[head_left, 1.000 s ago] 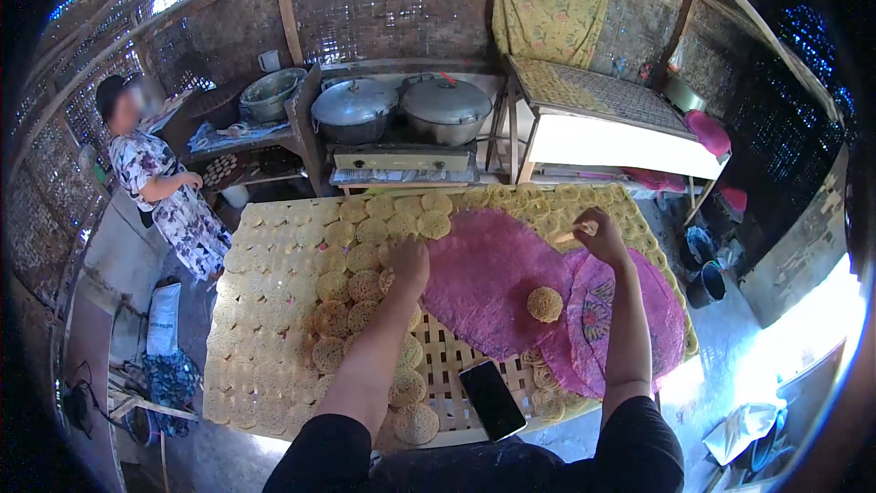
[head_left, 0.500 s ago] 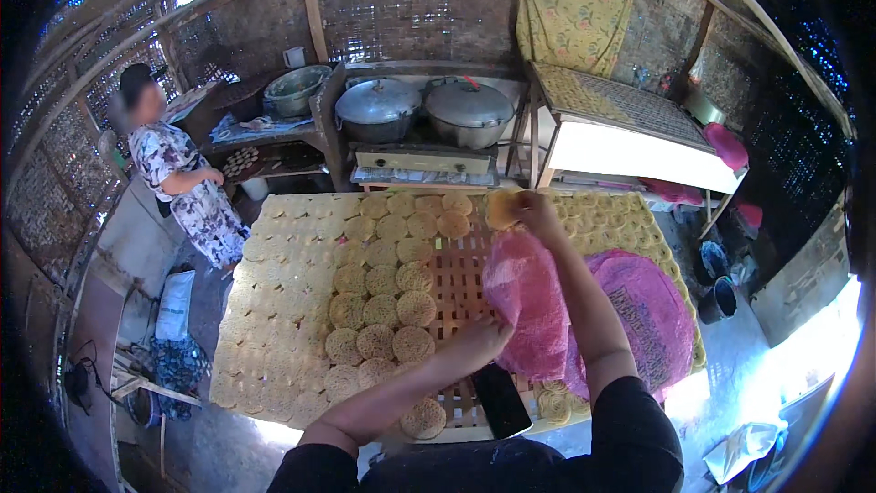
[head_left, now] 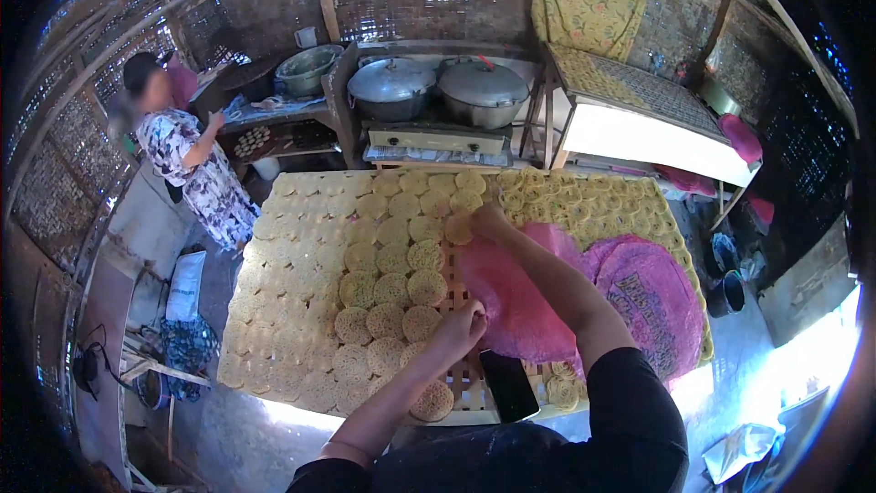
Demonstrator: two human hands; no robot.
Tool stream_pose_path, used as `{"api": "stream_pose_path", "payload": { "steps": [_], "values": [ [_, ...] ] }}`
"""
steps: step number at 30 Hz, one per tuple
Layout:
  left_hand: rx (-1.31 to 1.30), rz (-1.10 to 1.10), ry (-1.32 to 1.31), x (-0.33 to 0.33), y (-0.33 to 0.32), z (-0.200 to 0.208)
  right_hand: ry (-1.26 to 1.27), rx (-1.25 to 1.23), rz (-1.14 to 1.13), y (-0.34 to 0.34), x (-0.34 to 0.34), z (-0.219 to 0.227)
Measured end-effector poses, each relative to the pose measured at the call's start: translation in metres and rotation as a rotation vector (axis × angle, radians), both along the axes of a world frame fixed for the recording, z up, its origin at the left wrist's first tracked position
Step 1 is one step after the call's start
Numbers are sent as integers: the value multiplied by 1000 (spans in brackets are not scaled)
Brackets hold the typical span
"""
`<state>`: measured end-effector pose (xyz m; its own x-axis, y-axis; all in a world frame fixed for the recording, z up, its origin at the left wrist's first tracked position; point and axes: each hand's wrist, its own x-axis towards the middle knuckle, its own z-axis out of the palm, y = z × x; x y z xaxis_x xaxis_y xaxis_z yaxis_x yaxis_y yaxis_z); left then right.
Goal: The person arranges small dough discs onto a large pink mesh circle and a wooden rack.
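Note:
My right hand [head_left: 490, 221] reaches over the far middle of the slatted table, its fingers at the right edge of a pale round noodle cracker [head_left: 459, 229]. That cracker lies down at the end of a row of similar discs. My left hand [head_left: 464, 329], nearer me, pinches the left edge of a pink woven plastic sheet [head_left: 520, 301]. The sheet spreads across the slats below my right forearm, hiding part of the table. To its right lies a round stack of pink sheets [head_left: 643, 306]. Rows of lacy crackers [head_left: 391, 290] fill the table's left side.
A black phone [head_left: 509, 386] lies at the table's near edge. More yellow crackers [head_left: 593, 201] cover the far right. Two lidded pots [head_left: 392, 91] stand on a stove beyond. At the left, another person [head_left: 196, 151] stands beside a work shelf [head_left: 274, 112].
My right hand has brought the cracker left and down beside the others. The pink sheet, earlier hanging upright between my hands, now lies flatter. The other person has raised a forearm.

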<state>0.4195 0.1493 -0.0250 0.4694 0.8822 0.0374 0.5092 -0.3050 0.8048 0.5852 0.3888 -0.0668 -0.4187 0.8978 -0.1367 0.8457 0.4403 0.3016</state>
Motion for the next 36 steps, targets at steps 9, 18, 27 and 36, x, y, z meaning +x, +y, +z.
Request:
{"api": "stream_pose_path", "payload": {
  "steps": [9,18,27,36],
  "values": [
    [15,-89,-15,19,7,-3,369,132,-86,3,27,-52],
    [64,-54,14,-6,2,-15,409,524,155,-7,-21,15],
    [69,14,-18,-4,0,9,306,288,-17,-66,3,43],
    [83,244,-236,-49,29,31,435,-107,-190,-187,161,60]
  ]
}}
